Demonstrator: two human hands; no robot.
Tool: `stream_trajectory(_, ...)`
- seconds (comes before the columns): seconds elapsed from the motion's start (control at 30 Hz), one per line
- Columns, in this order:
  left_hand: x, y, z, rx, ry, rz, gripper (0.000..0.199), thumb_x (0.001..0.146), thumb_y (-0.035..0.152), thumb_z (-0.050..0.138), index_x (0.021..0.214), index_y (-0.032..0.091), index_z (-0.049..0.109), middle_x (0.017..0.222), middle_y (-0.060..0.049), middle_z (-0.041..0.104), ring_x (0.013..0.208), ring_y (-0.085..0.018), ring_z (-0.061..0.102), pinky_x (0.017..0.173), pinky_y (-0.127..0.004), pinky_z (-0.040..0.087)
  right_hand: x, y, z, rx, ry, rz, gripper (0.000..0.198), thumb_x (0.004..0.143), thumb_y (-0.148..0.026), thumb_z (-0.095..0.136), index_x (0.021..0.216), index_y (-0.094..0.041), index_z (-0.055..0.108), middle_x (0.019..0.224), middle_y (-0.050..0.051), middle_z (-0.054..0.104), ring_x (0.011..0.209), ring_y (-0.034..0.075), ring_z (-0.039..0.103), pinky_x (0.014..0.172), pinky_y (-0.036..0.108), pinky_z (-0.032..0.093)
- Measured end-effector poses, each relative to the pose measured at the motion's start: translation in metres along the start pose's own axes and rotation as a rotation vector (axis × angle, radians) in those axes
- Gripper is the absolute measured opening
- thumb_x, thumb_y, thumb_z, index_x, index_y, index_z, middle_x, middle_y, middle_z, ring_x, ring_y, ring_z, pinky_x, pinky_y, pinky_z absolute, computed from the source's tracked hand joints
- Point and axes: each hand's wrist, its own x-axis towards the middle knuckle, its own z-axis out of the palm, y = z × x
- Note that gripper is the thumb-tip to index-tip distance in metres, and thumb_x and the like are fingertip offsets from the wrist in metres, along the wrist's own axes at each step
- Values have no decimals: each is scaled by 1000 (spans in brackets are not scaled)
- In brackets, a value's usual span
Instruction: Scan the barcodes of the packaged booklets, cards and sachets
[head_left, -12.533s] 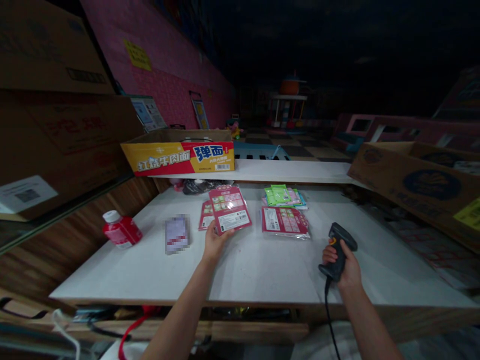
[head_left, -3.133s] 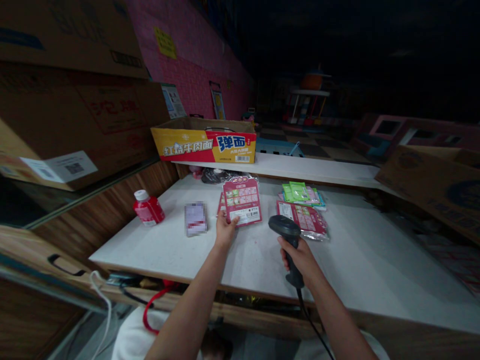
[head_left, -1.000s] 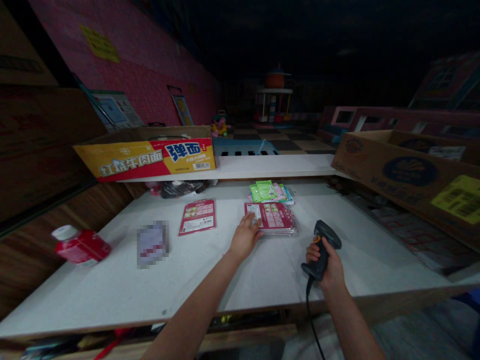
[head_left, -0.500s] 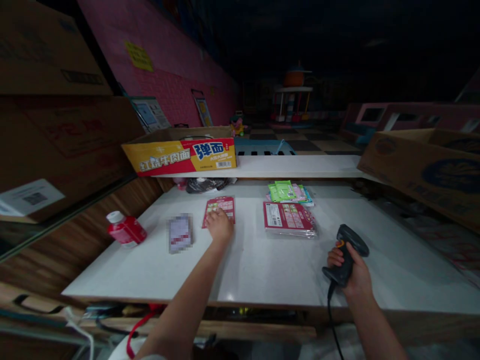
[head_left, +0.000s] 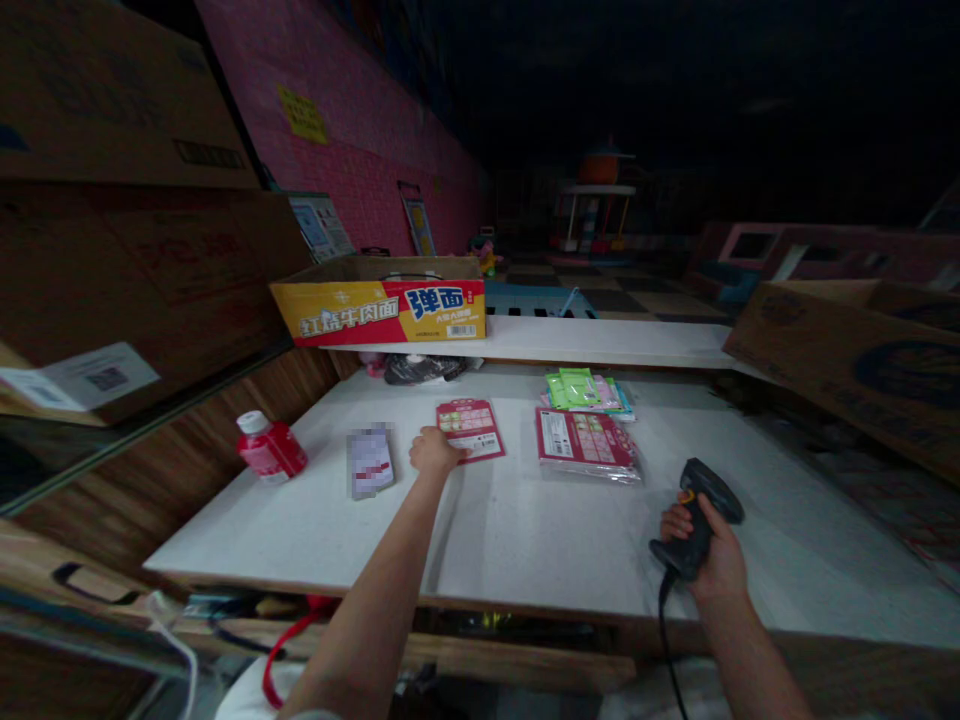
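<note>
- Red carded package [head_left: 480, 424], quantity one: located left of the middle of the white tabletop [head_left: 495, 540]. Long axis runs from the near side to the far side, far end angled slightly left. Rounded hanger end points away from the person; white barcode label sits at the near end. Printed face is up.
- Left hand [head_left: 435, 452]: positioned at the near left corner of this package, thumb on the corner, fingers bent. Whether the corner is pinched or merely touched cannot be told.
- Right hand [head_left: 718, 562]: wrapped around the handle of the black barcode scanner [head_left: 714, 490], quantity one. Handle axis slants from near left to far right, head uppermost, yellow trigger facing left. One black cable [head_left: 665, 625] leaves the handle base and hangs past the near edge.
- Stack of red carded packages [head_left: 585, 440]: one stack, several pieces, exact count not readable. Long axis runs left to right; hanger end points right, white label is at the left.
- Pile of small packets [head_left: 577, 384]: one pile, directly behind the stack; at least two green packets on top, pink and blue ones below.
- Red bottle [head_left: 274, 455] with white cap: quantity one, at the left of the tabletop.
- Pixelated item [head_left: 370, 462]: quantity one, between bottle and left hand.
- Noodle carton [head_left: 382, 312]: quantity one, on the raised white shelf [head_left: 615, 341].
</note>
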Motion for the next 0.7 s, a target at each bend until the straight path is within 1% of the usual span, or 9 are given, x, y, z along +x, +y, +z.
stream_trajectory(0.1, 5, -4, -3, -13, -101, -23, 66, 45, 41, 87, 99, 16, 60, 116, -23, 64, 109, -39, 61, 83, -41, 49, 1, 0, -3, -16, -12, 15, 26, 68, -19, 74, 82, -18, 52, 59, -8, 47, 45, 4, 44, 40, 13, 44)
stream_trajectory(0.17, 6, -10, -1, -93, -115, 19, 49, 48, 37, 85, 87, 18, 60, 107, -19, 68, 106, -37, 63, 81, -39, 49, 2, 0, -4, -46, -21, 26, 25, 69, -20, 74, 82, -19, 53, 59, -7, 48, 45, 4, 44, 40, 14, 45)
stream_trajectory(0.2, 6, -14, 2, -174, -101, 60, 43, 51, 35, 83, 83, 19, 59, 101, -16, 70, 103, -35, 64, 80, -38, 49, 3, 1, -4, -68, -22, 32, 25, 70, -21, 74, 82, -19, 53, 59, -7, 48, 45, 4, 44, 40, 14, 45)
stream_trajectory(0.27, 4, -23, 11, -434, -42, 166, 34, 58, 32, 77, 81, 20, 55, 91, -11, 70, 93, -29, 67, 76, -35, 49, 3, 2, -2, -135, 1, 35, 26, 69, -24, 76, 81, -19, 53, 58, -7, 49, 44, 5, 44, 39, 14, 44)
stream_trajectory(0.37, -2, -36, 26, -929, 4, 307, 35, 64, 36, 70, 88, 20, 50, 86, -5, 69, 80, -22, 67, 71, -32, 51, 1, 11, 8, -335, 84, -30, 31, 64, -30, 80, 81, -18, 55, 54, -6, 51, 43, 6, 46, 37, 15, 42)
stream_trajectory(0.47, -9, -42, 35, -1248, -61, 368, 44, 63, 42, 72, 92, 20, 48, 84, -2, 68, 75, -19, 67, 71, -32, 53, -6, 28, 27, -581, 128, -112, 42, 59, -38, 84, 83, -17, 58, 51, -5, 54, 40, 8, 47, 35, 17, 40)
stream_trajectory(0.53, -13, -42, 34, -1343, -91, 367, 49, 61, 44, 76, 92, 20, 47, 83, -2, 69, 74, -18, 67, 71, -32, 53, -15, 45, 43, -722, 121, -122, 45, 56, -43, 86, 79, -17, 57, 51, -4, 56, 39, 8, 47, 34, 18, 39)
stream_trajectory(0.63, -18, -41, 29, -1399, -108, 356, 52, 60, 45, 80, 92, 20, 48, 84, -2, 70, 74, -18, 67, 72, -32, 53, -28, 74, 67, -905, 19, -76, 47, 60, -53, 80, 80, -18, 57, 47, -6, 54, 35, 8, 45, 33, 19, 38)
stream_trajectory(0.7, -20, -41, 26, -1413, -120, 362, 52, 60, 44, 80, 93, 20, 48, 85, -3, 70, 75, -18, 68, 73, -32, 54, -35, 92, 82, -1021, -81, -45, 47, 62, -57, 76, 78, -19, 55, 47, -6, 54, 34, 9, 45, 32, 20, 37)
